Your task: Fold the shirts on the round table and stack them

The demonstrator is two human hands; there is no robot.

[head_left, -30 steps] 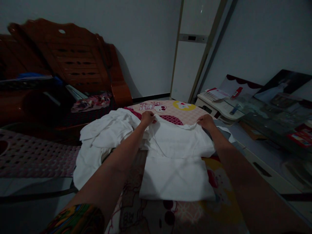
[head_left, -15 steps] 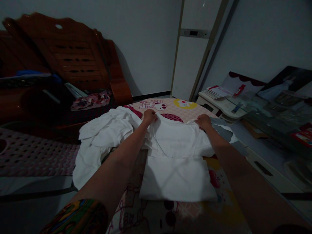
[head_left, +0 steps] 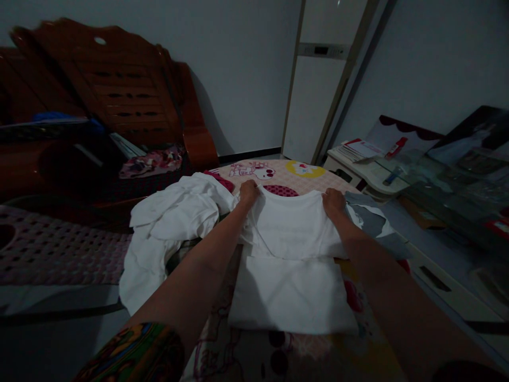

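Observation:
A white T-shirt (head_left: 292,228) lies flat on a patterned cloth (head_left: 302,171), its lower part folded up over itself. My left hand (head_left: 249,191) pinches the shirt's far left shoulder edge, fingers closed on the fabric. My right hand (head_left: 333,202) grips the far right shoulder edge the same way. A heap of white garments (head_left: 170,223) lies just left of my left arm.
A grey and white garment (head_left: 371,220) lies to the right of the shirt. Dark wooden furniture (head_left: 119,90) stands at the back left. A low glass-topped unit (head_left: 437,191) with papers runs along the right. A white door (head_left: 314,95) is behind.
Both hands have drawn the shirt's collar edge a little toward me and lowered it flat. The grey garment on the right shows more.

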